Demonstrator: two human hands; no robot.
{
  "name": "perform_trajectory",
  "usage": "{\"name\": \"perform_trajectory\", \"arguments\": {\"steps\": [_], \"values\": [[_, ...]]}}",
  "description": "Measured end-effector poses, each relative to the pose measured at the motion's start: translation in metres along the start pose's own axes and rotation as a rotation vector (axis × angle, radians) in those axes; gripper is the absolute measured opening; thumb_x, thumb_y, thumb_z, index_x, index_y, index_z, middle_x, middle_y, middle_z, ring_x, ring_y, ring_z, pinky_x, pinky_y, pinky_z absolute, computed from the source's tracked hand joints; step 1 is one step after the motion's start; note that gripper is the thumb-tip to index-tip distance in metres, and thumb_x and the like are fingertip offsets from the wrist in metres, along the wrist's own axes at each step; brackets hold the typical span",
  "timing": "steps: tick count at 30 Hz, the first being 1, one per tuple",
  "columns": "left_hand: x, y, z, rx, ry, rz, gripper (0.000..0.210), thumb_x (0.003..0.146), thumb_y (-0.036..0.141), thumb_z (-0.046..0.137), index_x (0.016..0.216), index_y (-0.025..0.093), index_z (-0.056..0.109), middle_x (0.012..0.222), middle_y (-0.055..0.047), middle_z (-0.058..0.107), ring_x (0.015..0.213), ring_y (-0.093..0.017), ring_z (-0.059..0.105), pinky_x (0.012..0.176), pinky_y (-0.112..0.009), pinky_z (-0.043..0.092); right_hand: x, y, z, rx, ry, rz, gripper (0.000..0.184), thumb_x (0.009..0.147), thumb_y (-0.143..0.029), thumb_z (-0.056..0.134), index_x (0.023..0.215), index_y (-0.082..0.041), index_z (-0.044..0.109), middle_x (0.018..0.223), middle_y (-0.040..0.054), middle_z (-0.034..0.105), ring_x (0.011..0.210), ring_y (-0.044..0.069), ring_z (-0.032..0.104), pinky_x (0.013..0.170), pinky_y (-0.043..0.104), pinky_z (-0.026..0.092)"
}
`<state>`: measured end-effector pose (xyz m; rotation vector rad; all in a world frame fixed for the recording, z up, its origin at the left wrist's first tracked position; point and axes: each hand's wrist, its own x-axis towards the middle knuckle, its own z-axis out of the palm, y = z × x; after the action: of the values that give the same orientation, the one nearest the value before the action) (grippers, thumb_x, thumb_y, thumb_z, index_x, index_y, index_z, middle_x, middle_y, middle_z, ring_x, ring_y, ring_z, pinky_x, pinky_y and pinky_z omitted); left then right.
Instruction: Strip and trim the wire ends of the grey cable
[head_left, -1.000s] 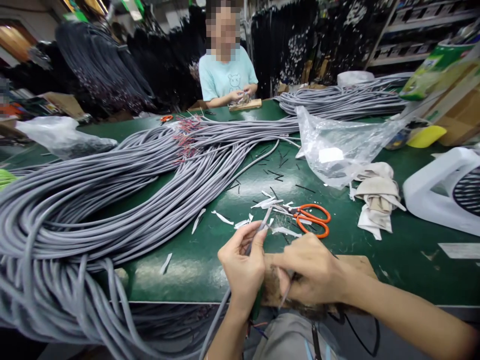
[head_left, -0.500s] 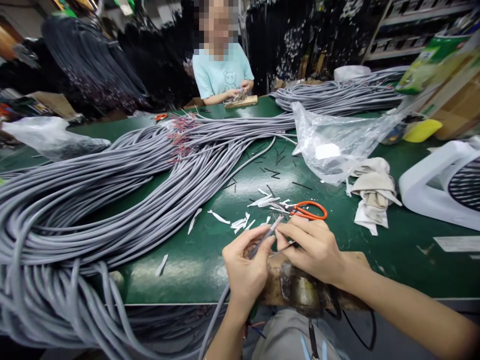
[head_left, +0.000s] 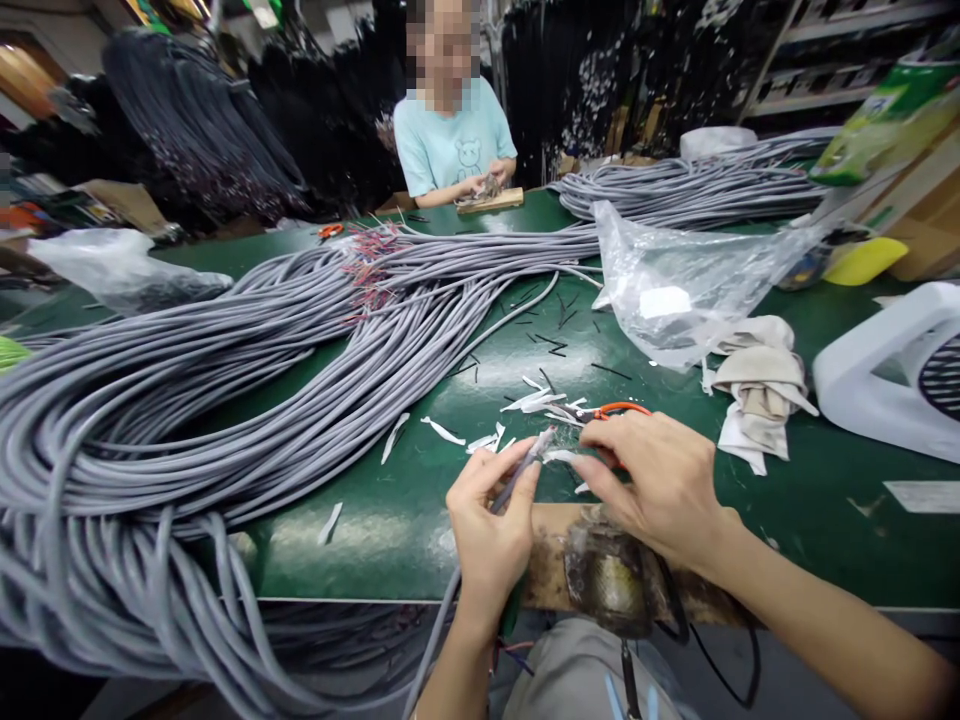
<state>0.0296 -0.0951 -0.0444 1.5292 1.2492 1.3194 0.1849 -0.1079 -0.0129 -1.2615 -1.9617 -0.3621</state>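
The left hand (head_left: 487,525) grips a gray cable (head_left: 517,480) near its end; the right hand (head_left: 660,480) pinches the cable tip, above the green surface (head_left: 390,530).

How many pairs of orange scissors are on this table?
2: one pair of orange scissors partly under the right hand, another small orange pair far across the table beside the cable ends. Cable bundles could hide more.
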Motion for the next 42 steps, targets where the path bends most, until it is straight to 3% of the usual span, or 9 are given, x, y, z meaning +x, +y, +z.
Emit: {"name": "perform_trajectory", "arguments": {"steps": [5,16,21,27,31,37,42], "values": [[-0.003,-0.001,0.001,0.157,0.067,0.143,0.025,0.074,0.016,0.062,0.097,0.023,0.068,0.061,0.003,0.045,0.053,-0.008,0.041,0.051,-0.019,0.035,0.0,-0.001,0.003,-0.201,-0.034,-0.105,0.009,0.081,-0.022,0.055,0.073,-0.018,0.059,0.058,0.0001,0.059,0.06,0.013,0.047,0.058,0.03,0.027],[-0.007,-0.004,0.003,0.298,0.135,0.23,0.02,0.074,0.015,0.061,0.092,0.019,0.069,0.063,0.001,0.056,0.053,-0.009,0.049,0.053,-0.02,0.041,-0.004,-0.004,0.004,-0.208,0.019,-0.154,0.01,0.078,-0.015,0.058,0.085,-0.021,0.059,0.065,-0.0025,0.064,0.063,0.012,0.052,0.064,0.031,0.028],[-0.007,-0.003,0.002,0.345,0.105,0.251,0.031,0.076,0.014,0.059,0.106,0.019,0.063,0.07,-0.001,0.062,0.059,-0.011,0.055,0.06,-0.021,0.045,-0.005,-0.003,0.004,-0.208,-0.003,-0.201,0.01,0.078,-0.014,0.057,0.086,-0.02,0.06,0.068,-0.0017,0.065,0.064,0.012,0.051,0.066,0.032,0.029],[-0.009,-0.001,0.002,0.296,0.117,0.197,0.039,0.073,0.017,0.062,0.111,0.021,0.061,0.068,0.0,0.063,0.06,-0.012,0.058,0.059,-0.021,0.046,-0.001,0.003,0.011,0.043,-0.052,-0.021,0.007,0.078,-0.018,0.058,0.072,-0.018,0.062,0.06,-0.0003,0.061,0.061,0.013,0.044,0.064,0.031,0.029],[-0.011,0.0,0.007,0.184,0.155,0.107,0.045,0.07,0.018,0.065,0.115,0.019,0.058,0.063,0.002,0.062,0.05,-0.009,0.054,0.053,-0.018,0.046,0.004,0.006,0.015,0.261,-0.155,0.067,0.013,0.08,-0.019,0.056,0.069,-0.016,0.062,0.061,0.0012,0.061,0.062,0.013,0.042,0.061,0.03,0.028],[-0.01,0.0,0.007,0.202,0.168,0.145,0.046,0.07,0.017,0.063,0.116,0.018,0.057,0.066,0.001,0.064,0.053,-0.009,0.057,0.058,-0.019,0.048,0.007,0.006,0.01,0.382,-0.234,0.06,0.014,0.079,-0.02,0.057,0.066,-0.015,0.061,0.058,0.0007,0.056,0.061,0.013,0.039,0.062,0.03,0.026],[-0.008,-0.001,0.005,0.247,0.206,0.127,0.046,0.071,0.017,0.062,0.116,0.018,0.056,0.066,0.001,0.065,0.053,-0.01,0.058,0.059,-0.02,0.05,0.005,0.001,0.006,0.602,-0.323,-0.073,0.017,0.08,-0.021,0.056,0.064,-0.016,0.059,0.056,0.0,0.054,0.062,0.013,0.042,0.064,0.029,0.033]]}}
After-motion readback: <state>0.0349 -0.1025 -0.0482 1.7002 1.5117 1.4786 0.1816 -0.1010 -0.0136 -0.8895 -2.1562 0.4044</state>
